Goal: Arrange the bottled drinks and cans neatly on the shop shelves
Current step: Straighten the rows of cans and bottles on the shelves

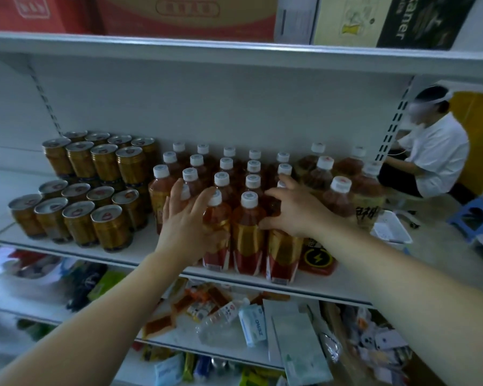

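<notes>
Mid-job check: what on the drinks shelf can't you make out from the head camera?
Head view:
- left hand covers the front-left bottle label.
- right hand hides the front-right bottle cap.
- back-row bottles: only caps show; front rows block the bodies.
- top-shelf cartons: cut by the upper edge.

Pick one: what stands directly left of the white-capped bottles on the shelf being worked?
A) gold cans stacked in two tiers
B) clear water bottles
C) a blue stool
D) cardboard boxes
A: the gold cans stand in two stacked tiers on the same shelf, immediately left of the white-capped bottles.
</notes>
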Motion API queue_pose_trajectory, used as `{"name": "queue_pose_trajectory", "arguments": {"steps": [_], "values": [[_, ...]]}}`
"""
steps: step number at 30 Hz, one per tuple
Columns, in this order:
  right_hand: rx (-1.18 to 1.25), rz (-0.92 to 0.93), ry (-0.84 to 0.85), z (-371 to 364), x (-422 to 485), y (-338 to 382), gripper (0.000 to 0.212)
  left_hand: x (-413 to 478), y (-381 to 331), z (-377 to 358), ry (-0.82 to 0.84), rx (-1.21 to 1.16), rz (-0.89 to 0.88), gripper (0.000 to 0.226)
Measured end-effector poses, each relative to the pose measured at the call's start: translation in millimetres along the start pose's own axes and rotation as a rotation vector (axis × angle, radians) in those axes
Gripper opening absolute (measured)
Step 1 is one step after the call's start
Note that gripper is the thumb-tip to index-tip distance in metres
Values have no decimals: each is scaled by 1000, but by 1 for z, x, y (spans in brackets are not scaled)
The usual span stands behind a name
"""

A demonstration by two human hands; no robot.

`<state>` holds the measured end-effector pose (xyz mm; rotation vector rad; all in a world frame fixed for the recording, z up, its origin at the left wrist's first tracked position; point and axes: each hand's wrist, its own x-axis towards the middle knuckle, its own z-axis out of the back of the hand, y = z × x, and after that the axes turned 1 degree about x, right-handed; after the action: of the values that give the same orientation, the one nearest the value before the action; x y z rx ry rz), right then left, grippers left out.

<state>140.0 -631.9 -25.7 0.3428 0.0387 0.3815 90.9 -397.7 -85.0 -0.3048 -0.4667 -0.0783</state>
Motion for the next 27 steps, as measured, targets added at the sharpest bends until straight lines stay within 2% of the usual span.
{"name": "queue_pose_trajectory", "arguments": {"steps": [4,7,10,13,21,27], "values": [[-11,-16,56,7,1,3,109,6,2,1,-56,41,-36,94],[-79,-72,171,18,6,7,123,14,8,6,-6,149,0,107],[-131,-65,162,14,6,12,123,13,14,4,70,151,-20,102],[-75,-26,76,8,3,11,120,15,16,4,58,82,-57,91],[-29,-28,-24,-4,-1,15,114,16,22,8,26,63,-81,96],[-244,-42,32,10,-12,11,117,12,17,7,35,175,-85,96]]}}
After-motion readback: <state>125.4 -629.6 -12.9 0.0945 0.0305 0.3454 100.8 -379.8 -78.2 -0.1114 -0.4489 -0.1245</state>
